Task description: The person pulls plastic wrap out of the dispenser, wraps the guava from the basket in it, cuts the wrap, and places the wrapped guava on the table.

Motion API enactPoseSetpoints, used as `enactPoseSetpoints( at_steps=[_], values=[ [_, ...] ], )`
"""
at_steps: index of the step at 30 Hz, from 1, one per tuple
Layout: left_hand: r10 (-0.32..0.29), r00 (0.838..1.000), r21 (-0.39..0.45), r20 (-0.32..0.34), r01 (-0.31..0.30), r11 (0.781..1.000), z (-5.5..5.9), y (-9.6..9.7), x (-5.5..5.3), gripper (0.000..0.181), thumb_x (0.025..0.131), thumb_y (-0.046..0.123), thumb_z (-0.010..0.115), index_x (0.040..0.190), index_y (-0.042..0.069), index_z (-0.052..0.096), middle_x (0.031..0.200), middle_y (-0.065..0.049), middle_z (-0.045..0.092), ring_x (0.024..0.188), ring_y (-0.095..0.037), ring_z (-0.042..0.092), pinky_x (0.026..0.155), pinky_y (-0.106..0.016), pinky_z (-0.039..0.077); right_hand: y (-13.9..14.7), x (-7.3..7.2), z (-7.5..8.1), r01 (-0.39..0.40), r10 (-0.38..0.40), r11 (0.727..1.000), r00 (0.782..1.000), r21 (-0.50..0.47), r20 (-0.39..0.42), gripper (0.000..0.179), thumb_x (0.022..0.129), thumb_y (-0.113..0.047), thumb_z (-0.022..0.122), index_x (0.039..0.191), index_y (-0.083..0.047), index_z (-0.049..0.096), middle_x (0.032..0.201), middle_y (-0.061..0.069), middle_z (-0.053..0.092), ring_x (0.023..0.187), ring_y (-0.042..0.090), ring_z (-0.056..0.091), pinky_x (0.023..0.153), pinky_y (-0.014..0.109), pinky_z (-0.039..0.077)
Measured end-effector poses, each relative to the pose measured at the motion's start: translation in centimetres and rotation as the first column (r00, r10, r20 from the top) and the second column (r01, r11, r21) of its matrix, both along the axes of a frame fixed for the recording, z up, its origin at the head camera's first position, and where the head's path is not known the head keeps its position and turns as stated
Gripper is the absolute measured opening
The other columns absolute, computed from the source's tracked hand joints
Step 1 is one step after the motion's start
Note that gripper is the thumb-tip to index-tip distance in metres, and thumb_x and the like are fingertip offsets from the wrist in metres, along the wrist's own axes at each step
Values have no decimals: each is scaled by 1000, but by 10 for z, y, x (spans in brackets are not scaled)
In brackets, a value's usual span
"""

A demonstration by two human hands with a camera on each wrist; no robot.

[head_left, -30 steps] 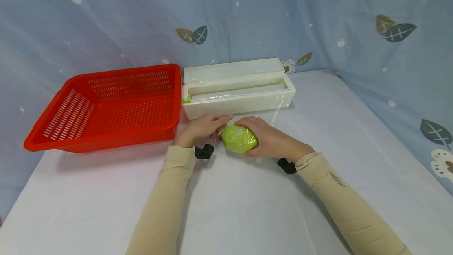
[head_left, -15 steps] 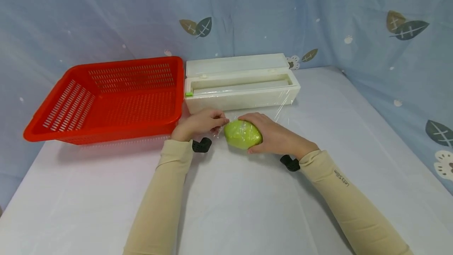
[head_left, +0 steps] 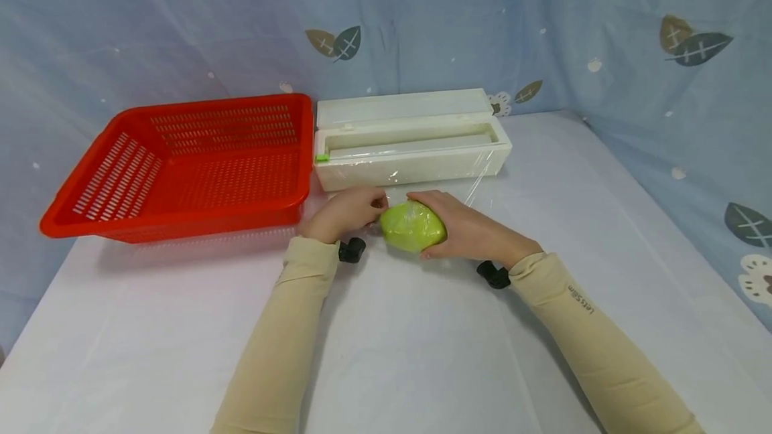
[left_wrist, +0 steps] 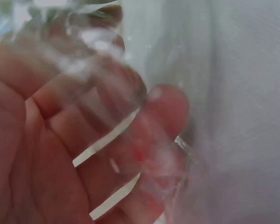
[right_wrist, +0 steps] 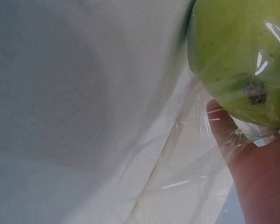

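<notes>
We find the right hand [head_left: 470,230] gripping a green fruit [head_left: 413,228], thumb on the near side and fingers over the far side. The fruit lies between the two hands, at the fingertips of the left hand [head_left: 348,211], and is covered in clear film [right_wrist: 177,154]. In the right wrist view we note the film drawn over the fruit's skin, creased and shiny, with a dark brown scar [right_wrist: 255,93] facing the right palm and loose film trailing beside the thumb.

We observe the left hand with fingers curled, pinching film just left of the fruit; in the left wrist view film crosses the fingers, and blur hides exactly where they press.

Just beyond both hands we record a white box [head_left: 416,169] with its lid [head_left: 404,106] raised, a white roll [head_left: 422,145] inside and a green tab [head_left: 322,158] at its left end. Left of and beyond the left hand is a red basket [head_left: 211,221] with slotted walls. Beneath the hands we see a white cloth [head_left: 410,353]; behind everything hangs a blue curtain [head_left: 422,32] printed with leaves.
</notes>
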State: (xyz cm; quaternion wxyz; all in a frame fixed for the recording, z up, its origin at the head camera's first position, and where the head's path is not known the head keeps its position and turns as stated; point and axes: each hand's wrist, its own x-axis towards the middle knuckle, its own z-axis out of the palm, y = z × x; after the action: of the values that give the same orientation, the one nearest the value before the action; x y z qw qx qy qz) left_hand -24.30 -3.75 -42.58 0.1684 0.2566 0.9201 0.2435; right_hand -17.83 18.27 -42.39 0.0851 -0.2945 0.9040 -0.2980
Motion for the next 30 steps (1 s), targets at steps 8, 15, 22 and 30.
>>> enactPoseSetpoints(
  at_steps=[8, 15, 22, 30],
  values=[
    [88, 977, 197, -193, -49, 979, 22, 5, 3, 10, 86, 24, 59, 95, 20, 61, 85, 4, 58, 76, -14, 52, 66, -26, 45, 3, 1, 2, 15, -15, 1000, 998, -6, 59, 101, 66, -32, 79, 143, -21, 15, 137, 3, 29, 118, 18, 35, 94, 42, 33],
    [128, 924, 352, -361, 8, 936, 35, 5, 6, 17, 88, 16, 56, 102, 16, 64, 96, 5, 59, 84, -8, 52, 74, -23, 46, 4, 1, 4, 10, -10, 1000, 998, -4, 57, 107, 66, -35, 78, 144, -25, 5, 136, 1, 32, 120, 18, 34, 96, 42, 31],
    [-134, 991, 402, -10, 126, 907, 35, 7, 11, 55, 81, 42, 61, 130, 24, 45, 122, 7, 52, 112, -10, 46, 92, -32, 38, 7, -1, 2, -1, 4, 999, 998, -33, 67, 111, 65, -36, 78, 143, -28, -1, 142, 0, 24, 122, 19, 33, 95, 43, 33],
    [-404, 902, 338, 148, 338, 878, 21, 12, 12, 72, 76, 35, 69, 136, 21, 33, 124, 7, 44, 108, -10, 43, 88, -28, 39, 8, -1, 0, 15, -6, 996, 994, -86, 106, 116, 66, -33, 79, 141, -34, -9, 146, -5, 10, 123, 18, 30, 96, 41, 31]
  ],
)
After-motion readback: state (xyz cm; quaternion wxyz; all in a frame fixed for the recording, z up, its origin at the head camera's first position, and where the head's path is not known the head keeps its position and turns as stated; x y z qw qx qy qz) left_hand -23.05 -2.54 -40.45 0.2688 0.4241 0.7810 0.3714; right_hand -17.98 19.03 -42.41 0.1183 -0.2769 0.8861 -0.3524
